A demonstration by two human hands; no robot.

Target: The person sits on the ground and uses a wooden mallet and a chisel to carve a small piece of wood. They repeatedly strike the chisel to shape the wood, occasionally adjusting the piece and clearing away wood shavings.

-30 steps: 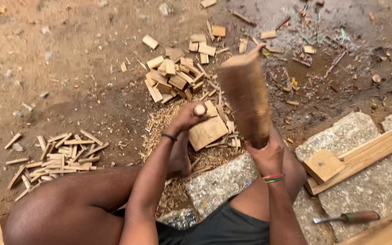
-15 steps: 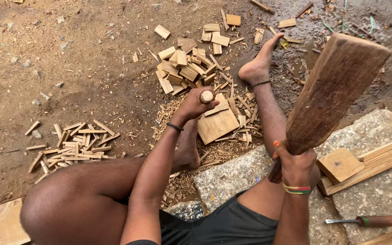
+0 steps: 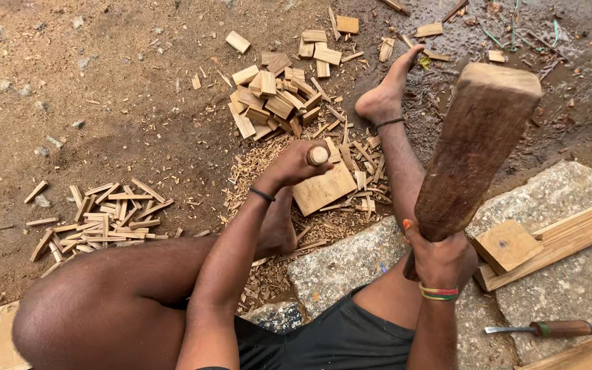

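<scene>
While the left hand (image 3: 294,164) wraps its fingers closed around a chisel handle (image 3: 318,155), only the round pale butt of that handle shows — the blade is hidden under the fist, and which way it leans cannot be told. It stands over a flat wood block (image 3: 323,188) lying on a bed of shavings (image 3: 262,171) near the centre of the view. The right hand (image 3: 440,255) has its fingers clamped tight on the narrow end of a heavy wooden mallet (image 3: 474,147), whose long axis runs from the hand at five o'clock up toward one o'clock, thick head raised and well apart from the chisel. At twelve o'clock from the block sits a heap of short cut blocks (image 3: 279,96); at nine o'clock, a scatter of thin sticks (image 3: 104,216) on bare dirt. A second chisel (image 3: 543,329) with a reddish handle lies on the stone slab (image 3: 570,281) at four o'clock, blade pointing to nine o'clock. A plank (image 3: 570,229) with a small square offcut (image 3: 507,244) crosses the slab — its far end is cut off by the frame. No labels or signs appear.
</scene>
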